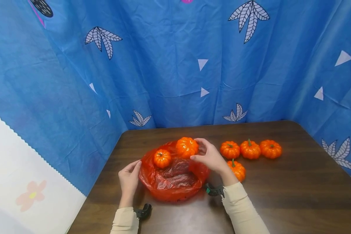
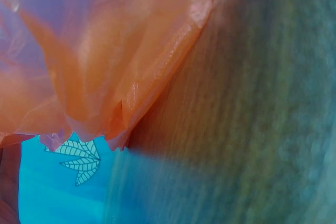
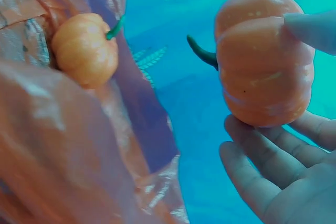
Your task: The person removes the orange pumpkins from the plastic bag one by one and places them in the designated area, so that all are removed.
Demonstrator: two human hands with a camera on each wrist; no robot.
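A red plastic bag (image 1: 175,191) lies on the table with its mouth spread wide. My left hand (image 1: 129,180) pinches the bag's left rim between thumb and fingers; in the left wrist view the thin bag film (image 2: 121,66) fills the upper left. One small orange pumpkin (image 1: 162,158) sits inside the bag toward the left. Over the bag's far right part, my right hand (image 1: 209,157) holds another orange pumpkin (image 1: 187,147). The right wrist view shows that held pumpkin (image 3: 265,61) between thumb and fingers, its green stem pointing left toward the bag.
Right of the bag stand three pumpkins in a row, a left one (image 1: 229,149), a middle one (image 1: 250,149) and a right one (image 1: 271,149). A nearer pumpkin (image 1: 237,171) is partly behind the right forearm. A blue patterned curtain (image 1: 175,65) hangs behind the brown table (image 1: 295,195).
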